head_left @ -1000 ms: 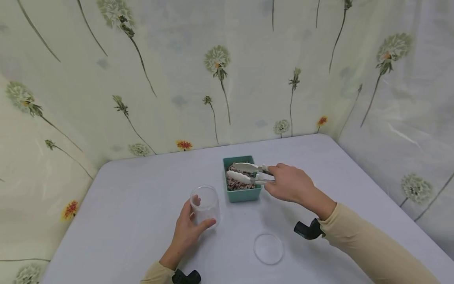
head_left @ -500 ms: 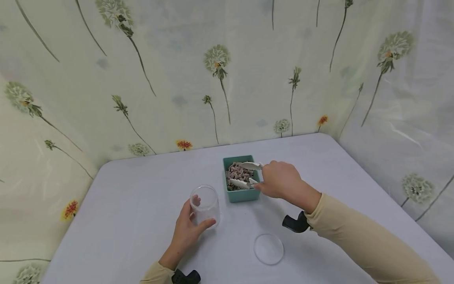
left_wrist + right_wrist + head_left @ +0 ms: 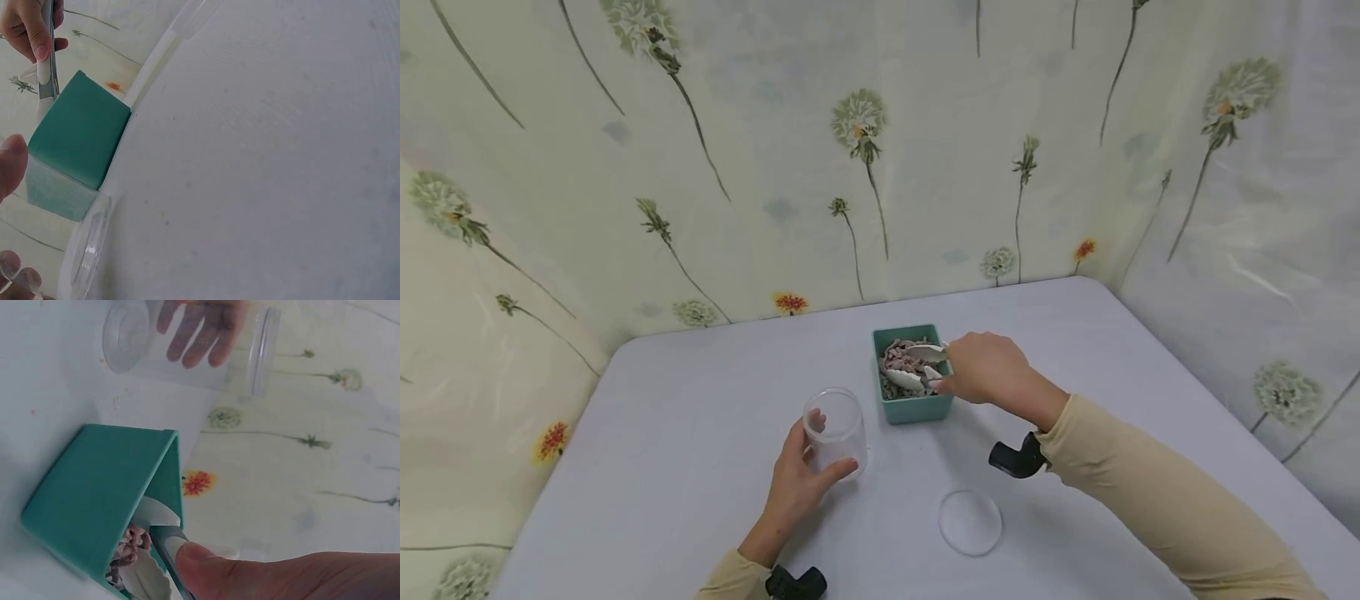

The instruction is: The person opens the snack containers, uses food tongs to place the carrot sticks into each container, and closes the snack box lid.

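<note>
My left hand (image 3: 801, 479) holds a clear, straight-sided plastic jar (image 3: 837, 437) upright on the table, fingers behind it and thumb at the front. No lid is on the jar. My right hand (image 3: 988, 367) grips a pair of tongs (image 3: 906, 381) with white tips and metal arms. Those tips are spread apart and dip into a green rectangular box (image 3: 917, 410) holding brownish-pink, crumbly or shredded pieces (image 3: 904, 358). In the right wrist view the tong tips (image 3: 147, 581) sit among the pieces (image 3: 129, 545), inside the box wall (image 3: 94, 494).
A clear round lid (image 3: 970, 522) lies flat on the white table (image 3: 700, 433), in front of the box and right of the jar. Tiny crumbs dot the tabletop near the jar. Behind stands a dandelion-print curtain (image 3: 775, 167). Black wrist mounts (image 3: 1018, 457) hang under both wrists.
My right hand has moved left and lower, bringing the tong tips down from above the box into the pieces. My left hand and the jar have stayed put.
</note>
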The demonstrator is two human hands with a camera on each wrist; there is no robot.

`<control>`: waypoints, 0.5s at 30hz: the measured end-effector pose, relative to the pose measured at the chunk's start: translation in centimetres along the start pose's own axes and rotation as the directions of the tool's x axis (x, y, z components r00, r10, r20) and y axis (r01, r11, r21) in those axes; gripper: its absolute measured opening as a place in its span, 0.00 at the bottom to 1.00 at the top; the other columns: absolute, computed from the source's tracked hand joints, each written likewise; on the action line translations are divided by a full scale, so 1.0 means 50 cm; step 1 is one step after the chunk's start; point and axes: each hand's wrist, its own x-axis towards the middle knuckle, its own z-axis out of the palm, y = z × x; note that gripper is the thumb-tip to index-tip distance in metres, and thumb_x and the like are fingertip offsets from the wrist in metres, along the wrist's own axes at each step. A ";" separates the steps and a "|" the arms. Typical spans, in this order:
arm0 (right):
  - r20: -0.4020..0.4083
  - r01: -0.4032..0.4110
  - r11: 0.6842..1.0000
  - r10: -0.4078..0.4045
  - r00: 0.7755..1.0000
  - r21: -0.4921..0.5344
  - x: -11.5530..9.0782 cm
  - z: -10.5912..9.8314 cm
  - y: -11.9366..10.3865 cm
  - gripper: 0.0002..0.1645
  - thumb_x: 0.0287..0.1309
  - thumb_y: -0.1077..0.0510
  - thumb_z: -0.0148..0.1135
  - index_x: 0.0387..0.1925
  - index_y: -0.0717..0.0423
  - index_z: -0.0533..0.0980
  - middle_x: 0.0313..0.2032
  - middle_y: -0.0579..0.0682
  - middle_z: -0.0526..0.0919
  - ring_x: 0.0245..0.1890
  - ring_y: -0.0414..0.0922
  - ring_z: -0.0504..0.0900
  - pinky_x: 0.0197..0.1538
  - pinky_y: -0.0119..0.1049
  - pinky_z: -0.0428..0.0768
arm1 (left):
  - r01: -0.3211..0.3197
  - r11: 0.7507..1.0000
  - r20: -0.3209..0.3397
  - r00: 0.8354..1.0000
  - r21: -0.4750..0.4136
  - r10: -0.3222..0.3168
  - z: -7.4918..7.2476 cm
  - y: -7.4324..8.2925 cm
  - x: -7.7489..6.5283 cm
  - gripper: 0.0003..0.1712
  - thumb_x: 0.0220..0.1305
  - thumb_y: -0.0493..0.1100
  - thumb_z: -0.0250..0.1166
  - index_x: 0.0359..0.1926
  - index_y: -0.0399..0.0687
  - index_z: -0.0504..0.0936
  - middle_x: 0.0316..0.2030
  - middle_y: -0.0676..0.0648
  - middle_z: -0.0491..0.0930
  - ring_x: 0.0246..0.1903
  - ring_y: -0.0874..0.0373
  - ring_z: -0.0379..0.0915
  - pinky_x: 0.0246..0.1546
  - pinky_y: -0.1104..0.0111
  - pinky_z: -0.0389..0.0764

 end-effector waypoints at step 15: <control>-0.063 0.008 0.995 -0.001 0.998 0.100 -0.016 0.015 0.037 0.18 0.62 0.46 0.65 0.21 0.50 0.75 0.20 0.47 0.75 0.20 0.42 0.71 0.21 0.31 0.65 | 0.003 1.000 -0.002 1.000 0.016 -0.003 0.001 0.003 -0.001 0.52 0.50 0.45 0.78 0.71 0.43 0.59 0.67 0.40 0.69 0.68 0.40 0.64 0.69 0.46 0.69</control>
